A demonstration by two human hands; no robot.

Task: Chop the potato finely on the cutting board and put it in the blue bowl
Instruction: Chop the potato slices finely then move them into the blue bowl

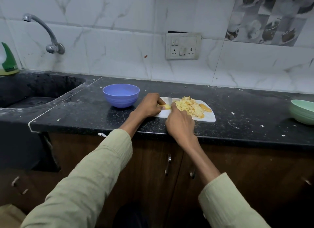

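A white cutting board (209, 117) lies on the black counter. On it sits a heap of finely chopped potato (189, 107) and an uncut slice (205, 107) at the right. My left hand (149, 106) pinches a small potato piece (167, 106) at the board's left end. My right hand (180, 124) grips a knife (169, 101), whose blade stands just right of that piece. Its handle is hidden in my fist. The blue bowl (121, 95) stands empty just left of the board.
A dark sink (34, 93) with a metal tap (49, 35) is at the left. A green bowl (303, 111) sits at the counter's right edge. A wall socket (183, 46) is behind the board. Cabinet doors with handles are below.
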